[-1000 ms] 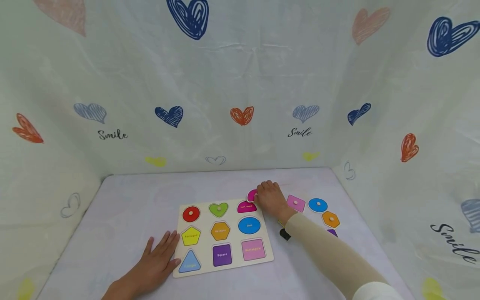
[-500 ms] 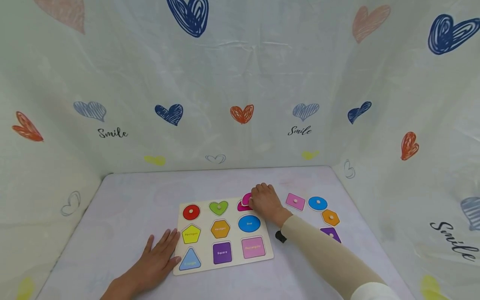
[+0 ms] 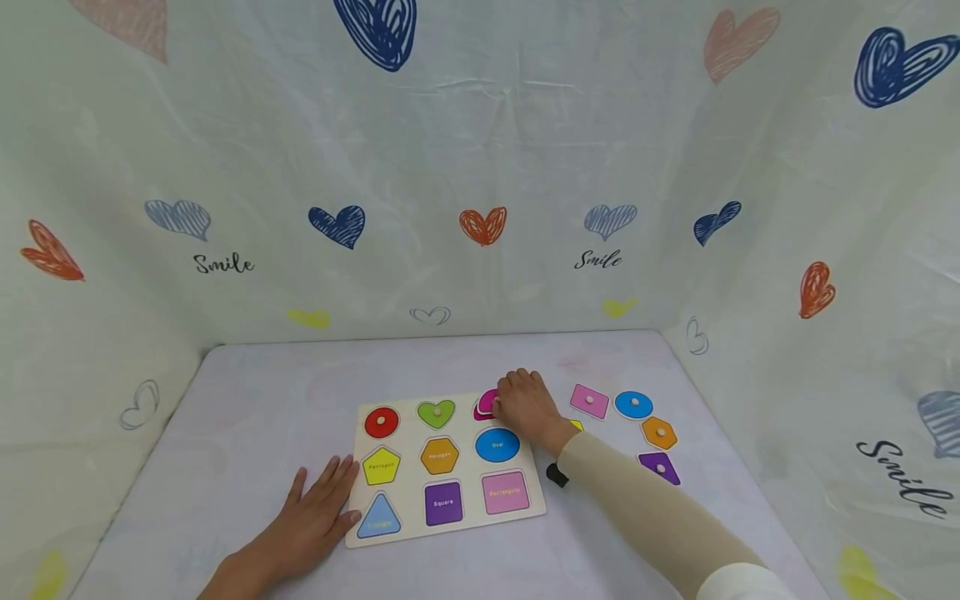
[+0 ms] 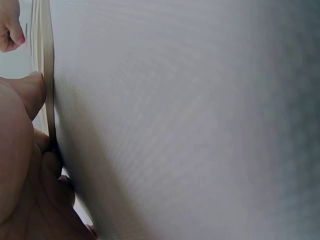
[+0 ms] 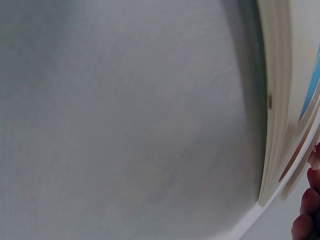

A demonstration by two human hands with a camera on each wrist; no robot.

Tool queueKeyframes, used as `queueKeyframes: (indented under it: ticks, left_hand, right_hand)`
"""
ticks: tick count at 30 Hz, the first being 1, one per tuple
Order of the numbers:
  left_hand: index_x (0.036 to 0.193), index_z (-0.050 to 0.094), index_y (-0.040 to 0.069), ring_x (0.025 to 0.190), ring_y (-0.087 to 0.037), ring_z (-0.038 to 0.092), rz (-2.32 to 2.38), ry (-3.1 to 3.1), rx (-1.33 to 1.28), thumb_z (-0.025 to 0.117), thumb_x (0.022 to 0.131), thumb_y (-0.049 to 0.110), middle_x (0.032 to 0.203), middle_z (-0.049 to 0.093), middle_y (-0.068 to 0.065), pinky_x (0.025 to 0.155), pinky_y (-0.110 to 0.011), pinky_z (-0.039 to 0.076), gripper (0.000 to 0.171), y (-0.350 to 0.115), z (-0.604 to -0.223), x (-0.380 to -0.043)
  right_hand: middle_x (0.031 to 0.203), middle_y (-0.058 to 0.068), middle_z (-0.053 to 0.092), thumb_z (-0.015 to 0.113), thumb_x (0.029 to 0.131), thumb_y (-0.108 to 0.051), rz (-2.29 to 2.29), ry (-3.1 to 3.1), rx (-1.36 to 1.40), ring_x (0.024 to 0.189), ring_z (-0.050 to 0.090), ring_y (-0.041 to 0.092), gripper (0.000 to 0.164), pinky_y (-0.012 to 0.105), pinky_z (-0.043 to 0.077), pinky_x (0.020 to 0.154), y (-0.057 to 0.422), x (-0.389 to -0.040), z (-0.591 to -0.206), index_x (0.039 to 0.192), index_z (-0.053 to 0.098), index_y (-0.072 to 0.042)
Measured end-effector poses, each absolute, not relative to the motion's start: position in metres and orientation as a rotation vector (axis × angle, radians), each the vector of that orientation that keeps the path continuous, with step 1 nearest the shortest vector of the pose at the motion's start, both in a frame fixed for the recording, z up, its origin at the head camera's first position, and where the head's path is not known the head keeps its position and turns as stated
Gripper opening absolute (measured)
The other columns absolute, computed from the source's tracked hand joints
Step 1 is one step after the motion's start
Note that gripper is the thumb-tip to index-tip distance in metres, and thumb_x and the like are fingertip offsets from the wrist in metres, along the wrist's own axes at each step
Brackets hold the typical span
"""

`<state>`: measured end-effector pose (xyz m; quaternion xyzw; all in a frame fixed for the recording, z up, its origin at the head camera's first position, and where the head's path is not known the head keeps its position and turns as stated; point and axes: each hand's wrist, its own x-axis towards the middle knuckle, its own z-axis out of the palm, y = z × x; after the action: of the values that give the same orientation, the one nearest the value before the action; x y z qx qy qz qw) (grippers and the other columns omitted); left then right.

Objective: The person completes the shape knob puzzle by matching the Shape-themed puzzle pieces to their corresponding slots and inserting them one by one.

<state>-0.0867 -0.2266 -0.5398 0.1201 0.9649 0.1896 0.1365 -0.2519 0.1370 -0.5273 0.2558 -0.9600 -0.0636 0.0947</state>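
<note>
My right hand (image 3: 528, 408) pinches a magenta half-round puzzle piece (image 3: 487, 402) over the back right corner of the wooden shape board (image 3: 406, 506). The piece overlaps the matching magenta recess, partly covering it. In the right wrist view the fingertips (image 5: 309, 200) grip it close above the board's edge (image 5: 275, 100), and the piece sits slightly tilted. My left hand (image 3: 303, 521) lies flat with straight fingers against the board's left side; its thumb touches the board edge (image 4: 48, 60) in the left wrist view. A red circle (image 3: 382, 422) and a green heart (image 3: 437, 414), both knobbed, sit in their recesses.
Right of the board lie loose knobbed pieces: a pink rectangle (image 3: 589, 402), a blue oval (image 3: 633, 405), an orange hexagon (image 3: 660, 433) and a purple square (image 3: 660, 468). A yellow piece (image 3: 577, 424) shows partly behind the right wrist. A heart-printed curtain (image 3: 420, 150) encloses the table.
My right hand has moved left and slightly toward me with the magenta half-round piece, bringing it over its recess. The left hand stays at the board's side.
</note>
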Motion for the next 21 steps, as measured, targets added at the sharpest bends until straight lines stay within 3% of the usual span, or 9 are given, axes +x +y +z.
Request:
queueKeyframes:
  ticks: [21]
  left_hand:
    - [0.165,0.032,0.003,0.162,-0.043,0.018,0.523,2.793,0.344,0.066,0.102,0.044,0.172,0.031,-0.019,0.125,-0.074,-0.003,0.082,-0.2266,-0.5396,-0.0868]
  right_hand:
    - [0.106,0.006,0.07,0.069,0.102,-0.041,-0.224,-2.869,0.787,0.1,0.059,0.02,0.037,0.035,0.051,0.087,0.1315,-0.2488,-0.531,0.117,0.07,-0.007]
